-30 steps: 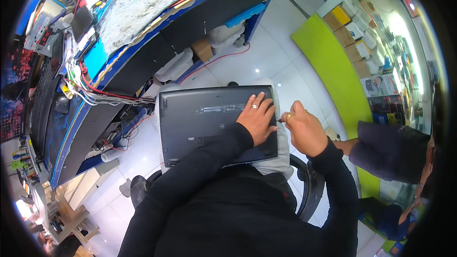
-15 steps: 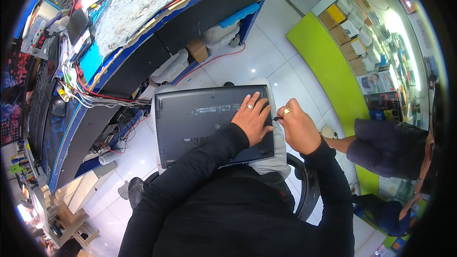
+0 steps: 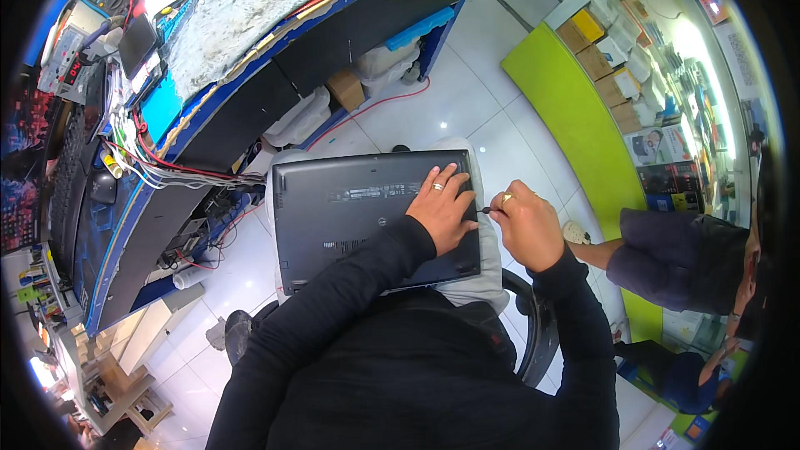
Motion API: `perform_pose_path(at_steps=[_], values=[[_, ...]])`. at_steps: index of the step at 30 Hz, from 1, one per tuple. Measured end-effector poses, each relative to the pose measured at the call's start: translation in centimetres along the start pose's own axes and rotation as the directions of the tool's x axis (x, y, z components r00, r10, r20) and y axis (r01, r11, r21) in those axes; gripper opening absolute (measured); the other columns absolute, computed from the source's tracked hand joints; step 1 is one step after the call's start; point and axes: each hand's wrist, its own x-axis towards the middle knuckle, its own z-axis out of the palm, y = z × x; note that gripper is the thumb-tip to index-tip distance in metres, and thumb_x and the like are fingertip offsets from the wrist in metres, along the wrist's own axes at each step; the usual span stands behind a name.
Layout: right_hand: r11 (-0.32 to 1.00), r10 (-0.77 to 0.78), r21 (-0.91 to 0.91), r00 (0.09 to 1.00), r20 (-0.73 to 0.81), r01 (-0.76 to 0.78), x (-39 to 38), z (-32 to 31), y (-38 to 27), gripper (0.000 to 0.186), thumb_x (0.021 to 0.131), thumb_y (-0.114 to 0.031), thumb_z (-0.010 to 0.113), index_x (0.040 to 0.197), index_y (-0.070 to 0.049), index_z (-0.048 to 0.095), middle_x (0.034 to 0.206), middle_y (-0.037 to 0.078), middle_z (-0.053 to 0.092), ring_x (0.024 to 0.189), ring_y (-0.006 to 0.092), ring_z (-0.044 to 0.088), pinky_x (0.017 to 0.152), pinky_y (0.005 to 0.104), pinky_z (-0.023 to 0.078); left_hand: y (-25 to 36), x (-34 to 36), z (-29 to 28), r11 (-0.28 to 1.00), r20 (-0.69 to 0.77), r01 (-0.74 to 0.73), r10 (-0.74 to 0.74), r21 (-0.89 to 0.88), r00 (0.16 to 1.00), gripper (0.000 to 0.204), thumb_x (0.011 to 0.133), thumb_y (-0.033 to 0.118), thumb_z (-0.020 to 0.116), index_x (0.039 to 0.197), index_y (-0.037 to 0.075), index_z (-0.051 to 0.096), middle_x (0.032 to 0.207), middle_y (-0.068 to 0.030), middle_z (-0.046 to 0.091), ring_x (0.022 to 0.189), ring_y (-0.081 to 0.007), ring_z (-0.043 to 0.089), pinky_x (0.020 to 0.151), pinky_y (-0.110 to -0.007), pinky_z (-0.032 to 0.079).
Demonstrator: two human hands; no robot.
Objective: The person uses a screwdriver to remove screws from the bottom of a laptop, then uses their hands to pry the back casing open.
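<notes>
"Where's the laptop (image 3: 329, 221)?"
"Underside up, across the person's lap (image 3: 492, 265)."
"The left hand (image 3: 438, 210)?"
"Spread open on the laptop."
"The right hand (image 3: 530, 228)?"
"Gripping a small dark tool (image 3: 486, 210) at the laptop's right edge."

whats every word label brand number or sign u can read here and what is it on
I copy out no lettering or digits; marks stand here:
Laptop: round emblem, pale printed rows; rows too small to read.
Red display: glowing digits, small and blurred.
White sheet: print too small to read.
</notes>
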Motion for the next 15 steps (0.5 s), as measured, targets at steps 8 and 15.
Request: perform_pose_path(at_steps=[8,15], values=[[0.998,-0.015,0.052,0.997,-0.073,0.019,-0.61,-0.46,-0.27,0.007,0.089,-0.005,0.077,0.096,-0.004,0.076,0.096,0.011,0.064,0.088,0.0348,0.069,0.077,0.0458,0.056,-0.18,0.08,0.14,0.999,-0.007,-0.009,0.009,-0.045,1.000,0.049,0.088,0.026,0.084,0.130,0.007,0.068,0.151,-0.0211,0.052,0.153,-0.0443,0.038,0.128,-0.062,0.026],[0.996,-0.006,0.084,0.995,-0.103,0.015,-1.06,-0.76,-0.07,0.008,0.089,-0.005,0.078,0.096,-0.004,0.076,0.097,0.011,0.064,0.089,0.0346,0.069,0.078,0.0460,0.056,0.03,0.28,0.63,0.999,-0.022,-0.003,0.001,-0.052,1.000,0.040,0.089,0.023,0.083,0.124,0.009,0.071,0.145,-0.0187,0.056,0.152,-0.0427,0.040,0.127,-0.064,0.026]])
